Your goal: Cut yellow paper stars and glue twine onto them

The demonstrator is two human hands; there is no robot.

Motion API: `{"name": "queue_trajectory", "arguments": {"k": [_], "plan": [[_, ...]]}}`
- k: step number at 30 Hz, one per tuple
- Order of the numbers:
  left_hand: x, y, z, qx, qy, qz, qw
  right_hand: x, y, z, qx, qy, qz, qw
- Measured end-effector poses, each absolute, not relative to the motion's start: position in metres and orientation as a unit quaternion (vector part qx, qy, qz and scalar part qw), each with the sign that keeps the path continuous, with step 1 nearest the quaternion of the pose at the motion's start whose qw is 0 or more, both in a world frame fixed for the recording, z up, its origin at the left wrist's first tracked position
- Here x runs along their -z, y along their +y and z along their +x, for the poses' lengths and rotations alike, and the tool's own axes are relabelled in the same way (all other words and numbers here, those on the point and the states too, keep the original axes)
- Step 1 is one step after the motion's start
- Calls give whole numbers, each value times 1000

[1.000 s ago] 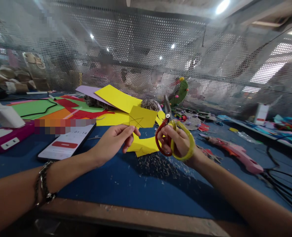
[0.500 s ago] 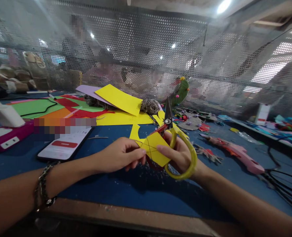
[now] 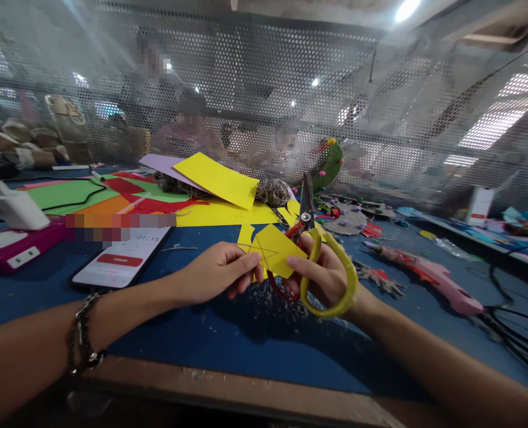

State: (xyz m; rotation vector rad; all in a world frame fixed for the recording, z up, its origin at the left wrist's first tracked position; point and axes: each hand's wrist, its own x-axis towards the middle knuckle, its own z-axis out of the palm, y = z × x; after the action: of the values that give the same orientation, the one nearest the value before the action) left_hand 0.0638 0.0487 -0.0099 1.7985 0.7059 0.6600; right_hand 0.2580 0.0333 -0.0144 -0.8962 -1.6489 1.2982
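Note:
My left hand (image 3: 222, 267) pinches the left edge of a small yellow paper piece (image 3: 275, 244), which has crossing pencil-like lines drawn on it. The thumb of my right hand (image 3: 326, 270) presses on the paper's right side. That same hand also carries a pair of scissors (image 3: 306, 217) with one yellow and one red handle loop, the blades pointing up and away. From this side the blades look closed or almost closed. Behind the held piece lies a yellow paper scrap (image 3: 245, 233), partly hidden by it.
Left of my hands lie a phone (image 3: 123, 255) and a purple power strip (image 3: 23, 246). Coloured sheets (image 3: 219, 178) and twine (image 3: 273, 193) sit at the back, before a perforated screen (image 3: 246, 77). A pink glue gun (image 3: 442, 285) with cables lies right. People show behind the screen.
The yellow paper has turned and tilted between my hands, so its drawn lines show differently. More of the red handle loop is visible below it. Both hands keep their hold.

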Motion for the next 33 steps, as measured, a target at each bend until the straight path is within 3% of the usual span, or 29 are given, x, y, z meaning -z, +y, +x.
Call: {"name": "queue_trajectory", "arguments": {"k": [15, 21, 27, 33], "plan": [[10, 45, 64, -232, 269, 775, 522, 20, 39, 259, -518, -658, -358, 413], [9, 48, 63, -345, 258, 721, 543, 15, 47, 261, -438, -663, -373, 478], [10, 54, 61, -448, 229, 675, 540, 6, 50, 262, -374, -709, -420, 426], [9, 54, 60, -476, 210, 662, 539, 3, 47, 267, -279, -816, -354, 362]]}}
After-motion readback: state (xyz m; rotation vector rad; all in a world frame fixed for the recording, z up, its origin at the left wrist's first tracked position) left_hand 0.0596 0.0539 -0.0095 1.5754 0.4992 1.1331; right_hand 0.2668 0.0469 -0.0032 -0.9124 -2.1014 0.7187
